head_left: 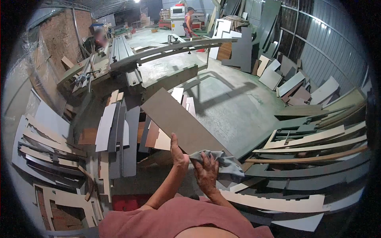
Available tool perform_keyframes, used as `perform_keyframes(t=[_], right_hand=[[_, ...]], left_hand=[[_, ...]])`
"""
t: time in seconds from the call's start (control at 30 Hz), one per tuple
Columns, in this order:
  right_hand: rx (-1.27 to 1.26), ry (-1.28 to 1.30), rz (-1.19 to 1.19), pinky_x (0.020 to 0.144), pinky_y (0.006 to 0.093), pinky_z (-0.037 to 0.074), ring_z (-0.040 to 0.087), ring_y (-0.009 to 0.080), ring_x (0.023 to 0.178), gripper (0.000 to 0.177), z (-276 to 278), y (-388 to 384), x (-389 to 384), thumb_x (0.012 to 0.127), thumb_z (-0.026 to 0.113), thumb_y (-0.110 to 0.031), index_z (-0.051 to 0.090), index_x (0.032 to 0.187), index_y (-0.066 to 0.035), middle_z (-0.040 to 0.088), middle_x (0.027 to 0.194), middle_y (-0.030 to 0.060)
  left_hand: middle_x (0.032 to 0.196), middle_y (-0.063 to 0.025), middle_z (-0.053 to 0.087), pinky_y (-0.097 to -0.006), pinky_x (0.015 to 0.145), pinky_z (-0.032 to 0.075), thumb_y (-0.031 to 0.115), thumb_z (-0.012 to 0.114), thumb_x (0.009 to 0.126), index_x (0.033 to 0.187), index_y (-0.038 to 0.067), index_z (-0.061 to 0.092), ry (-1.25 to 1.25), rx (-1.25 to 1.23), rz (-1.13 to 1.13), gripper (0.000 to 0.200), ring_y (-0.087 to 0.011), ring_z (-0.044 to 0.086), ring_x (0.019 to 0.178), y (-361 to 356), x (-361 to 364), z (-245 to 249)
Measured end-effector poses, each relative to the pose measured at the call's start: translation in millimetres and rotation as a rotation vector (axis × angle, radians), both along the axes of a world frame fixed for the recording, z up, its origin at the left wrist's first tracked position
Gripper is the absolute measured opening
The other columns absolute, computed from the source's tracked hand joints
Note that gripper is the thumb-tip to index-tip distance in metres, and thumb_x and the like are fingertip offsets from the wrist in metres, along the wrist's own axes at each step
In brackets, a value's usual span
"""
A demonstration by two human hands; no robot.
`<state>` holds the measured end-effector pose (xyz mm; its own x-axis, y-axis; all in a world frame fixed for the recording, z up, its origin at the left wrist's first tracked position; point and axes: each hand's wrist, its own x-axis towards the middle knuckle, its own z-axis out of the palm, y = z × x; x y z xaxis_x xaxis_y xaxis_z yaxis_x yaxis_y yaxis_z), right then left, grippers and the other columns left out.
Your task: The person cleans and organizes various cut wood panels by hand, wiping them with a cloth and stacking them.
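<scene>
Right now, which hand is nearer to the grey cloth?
The right. The right hand lies on the grey cloth and grasps it. The left hand grips the near edge of the brown board, close beside the cloth.

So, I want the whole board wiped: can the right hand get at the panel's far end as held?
Probably not. The right hand holds the cloth at the near end of the panel, beside the left hand; the far end juts away over the stacked boards. Nothing covers it; only distance hinders.

Dim shop, ceiling lamp glare at top — heavy fisheye, dark corners.
</scene>
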<state>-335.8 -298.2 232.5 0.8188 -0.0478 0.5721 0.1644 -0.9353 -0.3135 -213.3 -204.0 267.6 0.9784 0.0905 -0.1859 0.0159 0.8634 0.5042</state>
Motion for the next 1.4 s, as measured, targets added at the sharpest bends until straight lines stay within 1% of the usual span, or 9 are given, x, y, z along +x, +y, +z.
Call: perform_keyframes(t=[0.17,0.37,0.47,0.63,0.7,0.77,0.93,1.0,1.4], right_hand=[[-0.024,-0.036,-0.264,0.099,0.0479,0.021,0.029,0.0363,0.12,0.033,-41,-44,-6,0.086,0.047,-0.026,0.054,0.112,-0.008,0.036,0.129,0.0184],[1.338,-0.121,-0.35,0.089,0.0402,0.036,0.045,0.0277,0.106,0.049,-95,-105,-1,0.086,0.051,-0.034,0.043,0.119,0.002,0.043,0.121,0.0183],[1.829,0.098,0.14,0.073,0.0336,0.045,0.054,0.0197,0.089,0.048,-63,-102,-30,0.082,0.058,-0.034,0.048,0.114,0.001,0.054,0.105,0.0109],[1.235,0.244,0.139,0.063,0.0305,0.049,0.058,0.0171,0.073,0.034,12,-58,-50,0.075,0.065,-0.014,0.054,0.105,-0.002,0.06,0.089,0.0068],[0.789,0.026,0.18,0.07,0.0341,0.049,0.06,0.0238,0.085,0.032,30,-40,-43,0.072,0.066,-0.009,0.056,0.102,-0.004,0.061,0.096,0.0098],[0.268,-0.192,0.329,0.08,0.0386,0.048,0.056,0.0328,0.099,0.03,43,-30,-28,0.068,0.065,-0.008,0.057,0.097,-0.008,0.057,0.111,0.0096],[0.011,-0.151,0.481,0.084,0.0424,0.045,0.053,0.0348,0.101,0.026,41,-2,-25,0.069,0.063,-0.013,0.059,0.094,-0.011,0.053,0.118,0.0081],[-0.085,-0.048,0.524,0.083,0.0426,0.045,0.054,0.0348,0.1,0.025,53,7,-28,0.069,0.064,-0.013,0.061,0.093,-0.014,0.055,0.115,0.0065],[-0.207,0.374,0.719,0.099,0.0489,0.025,0.027,0.0346,0.123,0.038,19,1,21,0.076,0.061,-0.029,0.055,0.109,-0.013,0.034,0.134,0.0064]], left_hand=[[0.12,-0.0117,0.044,-0.0369,0.097,0.03,0.041,0.053,0.084,0.122,0.001,0.038,-0.046,-0.008,0.025,0.058,-0.0259,0.041,0.112,19,3,-7],[0.128,-0.0135,0.034,-0.0402,0.099,0.027,0.051,0.053,0.08,0.129,0.002,0.028,0.027,0.124,0.035,0.074,-0.029,0.035,0.117,30,-2,2],[0.128,-0.0127,0.034,-0.0406,0.099,0.026,0.055,0.049,0.08,0.129,0.004,0.027,-0.181,0.07,-0.09,0.074,-0.0288,0.033,0.118,39,11,-8],[0.121,-0.01,0.039,-0.0407,0.095,0.031,0.062,0.041,0.08,0.128,0.008,0.03,-0.345,-0.034,-0.319,0.073,-0.0255,0.036,0.114,37,59,-19],[0.114,-0.0087,0.042,-0.0389,0.089,0.037,0.067,0.038,0.078,0.125,0.008,0.033,-0.409,0.725,0.17,0.075,-0.0226,0.043,0.105,26,64,-23],[0.111,-0.0079,0.048,-0.0361,0.088,0.038,0.068,0.037,0.077,0.124,0.007,0.036,-0.286,0.127,-0.255,0.077,-0.0212,0.047,0.102,30,32,30],[0.104,-0.0103,0.055,-0.0357,0.084,0.045,0.036,0.048,0.087,0.114,0.001,0.045,-0.413,0.103,-0.308,0.045,-0.0209,0.054,0.095,30,-5,32],[0.099,-0.009,0.057,-0.0351,0.084,0.046,0.026,0.049,0.087,0.109,0.0,0.049,0.011,-0.155,-0.496,0.034,-0.0197,0.056,0.093,32,43,-57],[0.119,-0.0089,0.047,-0.0308,0.091,0.04,0.024,0.044,0.09,0.123,0.003,0.039,-0.137,0.023,-0.54,0.04,-0.0159,0.047,0.108,41,20,-90]])
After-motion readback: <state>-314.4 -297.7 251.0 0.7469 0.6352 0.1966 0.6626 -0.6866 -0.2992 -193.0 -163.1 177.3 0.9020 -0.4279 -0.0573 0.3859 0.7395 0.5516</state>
